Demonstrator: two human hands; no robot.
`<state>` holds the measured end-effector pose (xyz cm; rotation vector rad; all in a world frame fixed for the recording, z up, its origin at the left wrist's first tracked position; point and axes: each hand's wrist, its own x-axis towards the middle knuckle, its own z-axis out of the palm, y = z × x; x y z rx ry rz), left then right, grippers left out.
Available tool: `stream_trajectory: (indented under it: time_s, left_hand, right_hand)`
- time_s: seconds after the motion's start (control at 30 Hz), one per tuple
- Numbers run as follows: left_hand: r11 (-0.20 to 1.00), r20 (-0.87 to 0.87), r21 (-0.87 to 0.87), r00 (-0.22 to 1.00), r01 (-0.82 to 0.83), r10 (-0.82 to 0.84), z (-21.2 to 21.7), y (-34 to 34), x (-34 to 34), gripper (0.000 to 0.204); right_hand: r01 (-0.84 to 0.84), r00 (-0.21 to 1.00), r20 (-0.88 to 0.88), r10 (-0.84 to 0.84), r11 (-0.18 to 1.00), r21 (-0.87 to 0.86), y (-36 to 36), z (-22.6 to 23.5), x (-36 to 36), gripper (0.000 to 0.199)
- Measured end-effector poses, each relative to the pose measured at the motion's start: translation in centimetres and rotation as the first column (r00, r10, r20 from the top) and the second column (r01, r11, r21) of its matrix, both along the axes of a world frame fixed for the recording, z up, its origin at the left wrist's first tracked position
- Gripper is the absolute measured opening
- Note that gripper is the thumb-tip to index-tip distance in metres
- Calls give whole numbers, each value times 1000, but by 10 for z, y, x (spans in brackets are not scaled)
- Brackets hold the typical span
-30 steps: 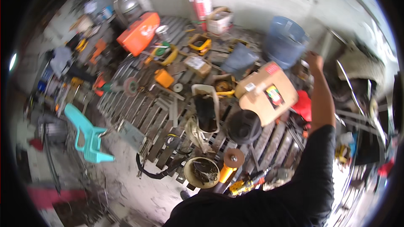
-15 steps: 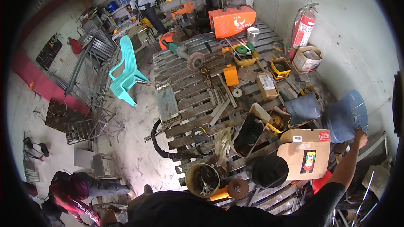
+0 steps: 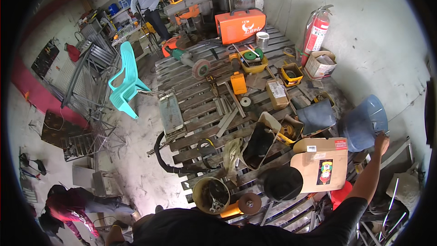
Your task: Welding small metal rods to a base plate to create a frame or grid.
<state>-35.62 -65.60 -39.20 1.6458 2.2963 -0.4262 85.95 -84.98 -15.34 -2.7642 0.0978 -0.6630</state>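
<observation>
Right hand (image 3: 382, 143): right up at the bucket's rim, fingers looking curled; can't tell whether they grip the small metal piece (image 3: 385, 132) there.
Left hand: out of sight, state unknown.
Bucket (image 3: 357, 128): blue, near the wall (image 3: 387, 50), just behind the carton (image 3: 310, 172).
Carton: black tub (image 3: 282, 184) sits beside it.
Farther out: extinguisher (image 3: 316, 35), teal chair (image 3: 129, 66).

White lettering (image 3: 249, 29) on orange case (image 3: 226, 29), white label (image 3: 314, 42) on extinguisher (image 3: 323, 18), red label (image 3: 340, 144) on cardboard box (image 3: 306, 167)
</observation>
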Motion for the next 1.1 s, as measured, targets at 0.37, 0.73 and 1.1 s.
stream_trajectory:
  time_s: [0.37, 0.73, 1.1]
  left_hand:
    - [993, -61, 110, 997, -39, 46, 30, -22, -19, 62]
    - [907, -190, 57, 896, 418, -402, 125, 202, -80, 64]
    - [755, -8, 304, 794, 581, -607, 194, 370, 81, 63]
  right_hand:
    - [-74, 996, -55, 74, 997, -2, 21, -9, 17, 40]
    - [-190, 966, 65, 250, 857, -479, 43, 163, 2, 26]
    - [-331, 786, 364, 500, 837, -436, 89, 365, -220, 28]
